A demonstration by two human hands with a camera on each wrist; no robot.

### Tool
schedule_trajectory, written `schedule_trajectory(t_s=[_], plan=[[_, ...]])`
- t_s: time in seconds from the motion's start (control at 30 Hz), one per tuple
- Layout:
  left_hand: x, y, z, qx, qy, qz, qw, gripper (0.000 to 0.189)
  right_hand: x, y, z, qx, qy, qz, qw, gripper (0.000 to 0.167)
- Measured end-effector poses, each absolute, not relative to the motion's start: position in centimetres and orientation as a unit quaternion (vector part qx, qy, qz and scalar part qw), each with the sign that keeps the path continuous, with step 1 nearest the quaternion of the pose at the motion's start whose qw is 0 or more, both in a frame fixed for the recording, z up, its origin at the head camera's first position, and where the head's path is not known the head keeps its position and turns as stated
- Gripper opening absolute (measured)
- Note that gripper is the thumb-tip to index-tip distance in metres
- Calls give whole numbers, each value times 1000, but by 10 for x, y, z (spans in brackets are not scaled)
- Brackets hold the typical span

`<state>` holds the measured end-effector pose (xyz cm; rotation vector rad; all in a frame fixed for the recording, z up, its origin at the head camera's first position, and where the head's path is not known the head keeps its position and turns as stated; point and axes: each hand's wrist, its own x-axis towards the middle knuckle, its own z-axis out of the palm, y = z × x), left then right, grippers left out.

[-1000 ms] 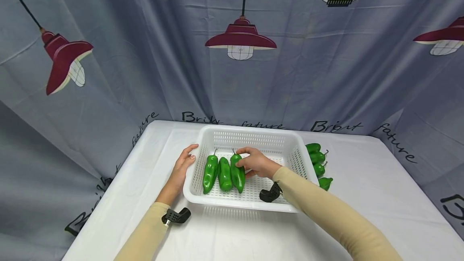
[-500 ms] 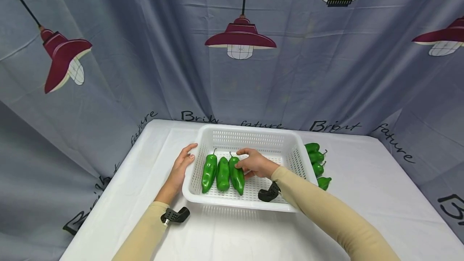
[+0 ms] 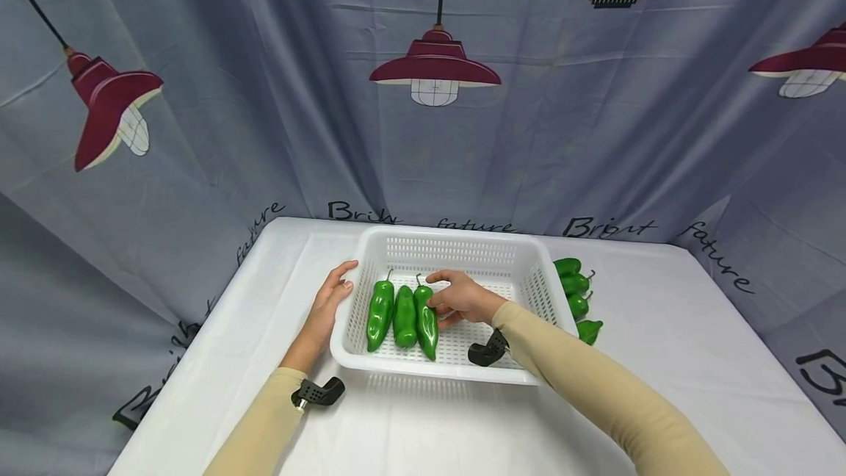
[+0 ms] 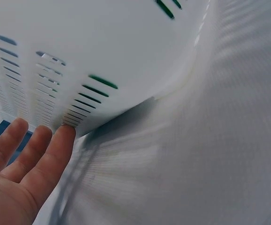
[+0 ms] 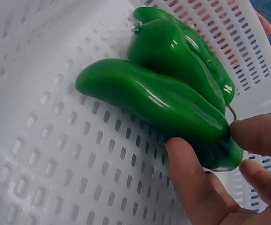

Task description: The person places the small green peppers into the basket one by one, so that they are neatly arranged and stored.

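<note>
Inside a white perforated plastic basket (image 3: 456, 372), three shiny green peppers lie side by side toward the left: the left pepper (image 3: 380, 316), the middle pepper (image 3: 405, 316) and the right pepper (image 3: 426, 322). My right hand (image 3: 463, 298) is over the basket, thumb and fingers loosely spread at the stem end of the right pepper (image 5: 159, 101). The thumb sits against or just beside that pepper; exact contact is hard to tell. My left hand (image 3: 325, 307) rests along the basket's left side, its fingers extended against the slotted outer wall (image 4: 102, 47).
Several more green peppers (image 3: 576, 285) lie on the white tablecloth (image 3: 661, 329) just right of the basket, partly hidden by its rim. A grey curtain (image 3: 423, 160) printed with lamps hangs behind the table. Each wrist carries a black camera (image 3: 319, 392).
The right pepper has shifted left, closer to the middle one, and turned slightly. My right hand has loosened from it. The left hand stays at the basket's side.
</note>
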<state>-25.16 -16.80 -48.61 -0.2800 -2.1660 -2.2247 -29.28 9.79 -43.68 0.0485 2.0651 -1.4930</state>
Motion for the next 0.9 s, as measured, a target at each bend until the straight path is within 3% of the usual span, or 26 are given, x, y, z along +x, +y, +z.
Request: schedule_trajectory(t_s=[0.9], plan=[[-250,-168,-485,-94,-695,-713,11,48,-295,96,-435,11,765,-572,296,59]])
